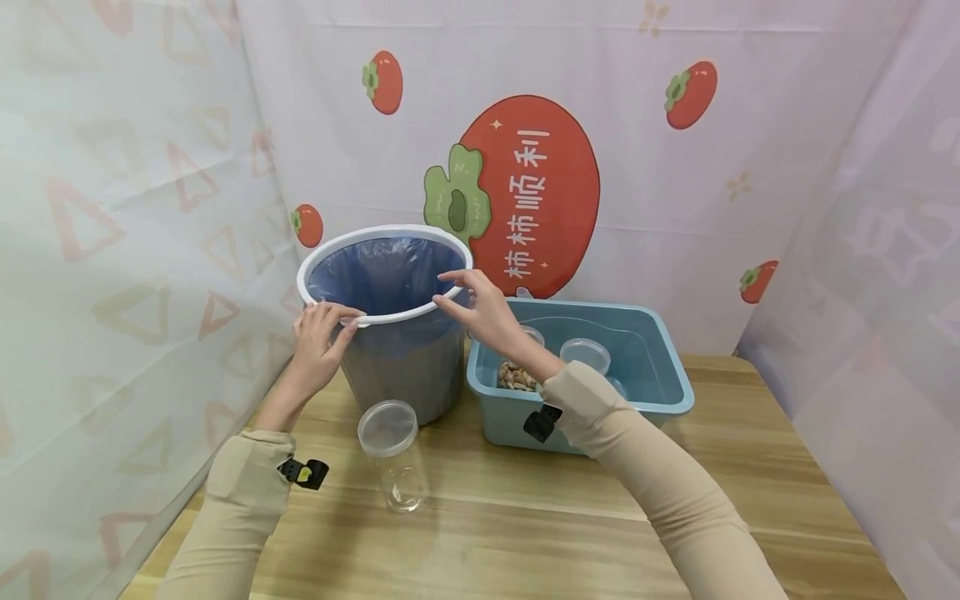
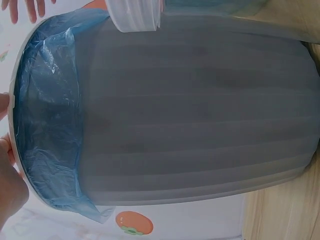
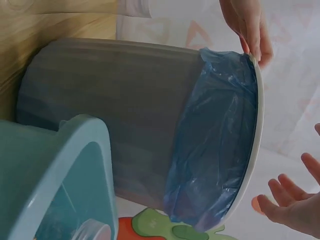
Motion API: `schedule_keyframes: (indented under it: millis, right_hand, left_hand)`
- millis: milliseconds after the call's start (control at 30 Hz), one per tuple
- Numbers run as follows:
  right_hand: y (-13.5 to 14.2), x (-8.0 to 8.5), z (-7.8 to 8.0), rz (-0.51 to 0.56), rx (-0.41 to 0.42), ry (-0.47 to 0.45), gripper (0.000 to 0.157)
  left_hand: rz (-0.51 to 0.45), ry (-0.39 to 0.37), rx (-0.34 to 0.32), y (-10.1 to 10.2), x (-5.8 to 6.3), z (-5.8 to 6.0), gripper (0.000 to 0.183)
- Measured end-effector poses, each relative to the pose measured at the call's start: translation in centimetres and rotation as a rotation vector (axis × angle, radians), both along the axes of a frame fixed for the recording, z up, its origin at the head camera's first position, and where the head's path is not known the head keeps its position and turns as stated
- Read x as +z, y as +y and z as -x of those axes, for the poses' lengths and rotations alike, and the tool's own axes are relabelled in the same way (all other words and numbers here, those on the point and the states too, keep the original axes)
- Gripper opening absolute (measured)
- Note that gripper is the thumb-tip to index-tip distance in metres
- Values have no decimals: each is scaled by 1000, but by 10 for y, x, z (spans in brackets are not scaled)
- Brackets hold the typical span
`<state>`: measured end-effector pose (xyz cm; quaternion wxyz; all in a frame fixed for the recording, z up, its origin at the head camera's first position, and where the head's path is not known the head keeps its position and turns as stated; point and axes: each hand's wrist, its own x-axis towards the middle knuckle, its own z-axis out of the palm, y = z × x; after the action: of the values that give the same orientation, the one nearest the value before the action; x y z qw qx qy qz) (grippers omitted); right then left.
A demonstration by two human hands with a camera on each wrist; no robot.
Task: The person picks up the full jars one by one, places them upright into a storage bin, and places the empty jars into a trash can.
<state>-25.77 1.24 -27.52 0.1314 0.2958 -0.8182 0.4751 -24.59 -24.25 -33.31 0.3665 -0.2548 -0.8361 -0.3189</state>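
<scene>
A grey trash can (image 1: 405, 383) stands at the left of the wooden table, lined with a blue plastic bag (image 1: 375, 271). The bag's edge hangs down outside, below the white rim ring (image 1: 307, 265). My left hand (image 1: 318, 342) pinches that ring at its front left; the right wrist view also shows this left hand (image 3: 250, 27) gripping the ring. Over at the right side, my right hand (image 1: 487, 317) has its fingers spread. In the right wrist view the right hand (image 3: 295, 205) is apart from the ring and holds nothing.
A clear lidded jar (image 1: 393, 458) stands on the table in front of the trash can. To the right sits a blue-green plastic basin (image 1: 675, 367) holding lidded jars (image 1: 585, 356), one with small brownish pieces (image 1: 516, 377). Patterned curtains (image 1: 750, 125) enclose the table's back and sides.
</scene>
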Motion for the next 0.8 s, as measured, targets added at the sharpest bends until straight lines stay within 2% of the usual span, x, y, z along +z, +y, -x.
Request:
schedule_keyframes:
  millis: [267, 800]
  right_hand:
    - [0, -11, -12, 0, 74, 123, 32]
    - [1, -39, -32, -30, 147, 143, 29]
  left_hand:
    - [-8, -12, 6, -1, 1, -2, 13]
    - [-11, -16, 3, 2, 2, -1, 13]
